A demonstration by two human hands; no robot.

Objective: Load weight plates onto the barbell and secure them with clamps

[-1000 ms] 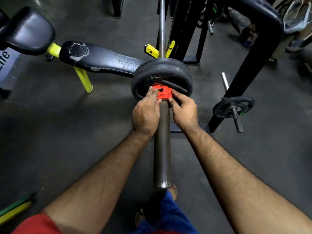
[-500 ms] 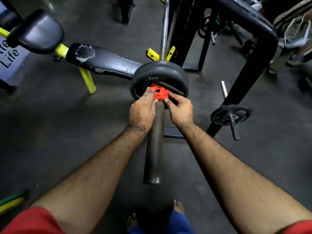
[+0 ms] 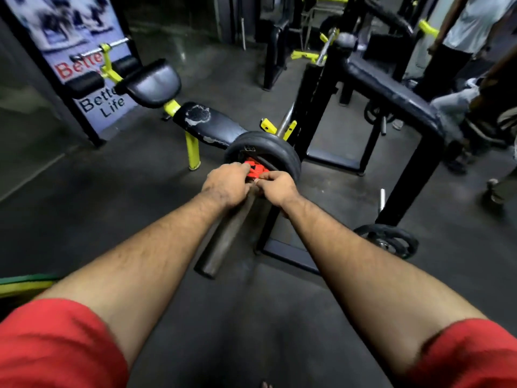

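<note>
Here both hands' fingers pinch red clamp (image 3: 256, 170) on barbell (image 3: 226, 239) w/ plate (image 3: 275, 152).

Both arms outstretched; left hand (image 3: 227, 182) and right hand (image 3: 275, 187) curled, close together.

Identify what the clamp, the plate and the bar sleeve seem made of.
Red clamp: likely moulded plastic, bright uniform colour. Weight plate: apparently rubber-coated, matte black, ribbed rim. Barbell sleeve: bare metal, dull brownish-grey, probably worn steel.

Dim, motion-blurred, edges seemingly bowed
</note>
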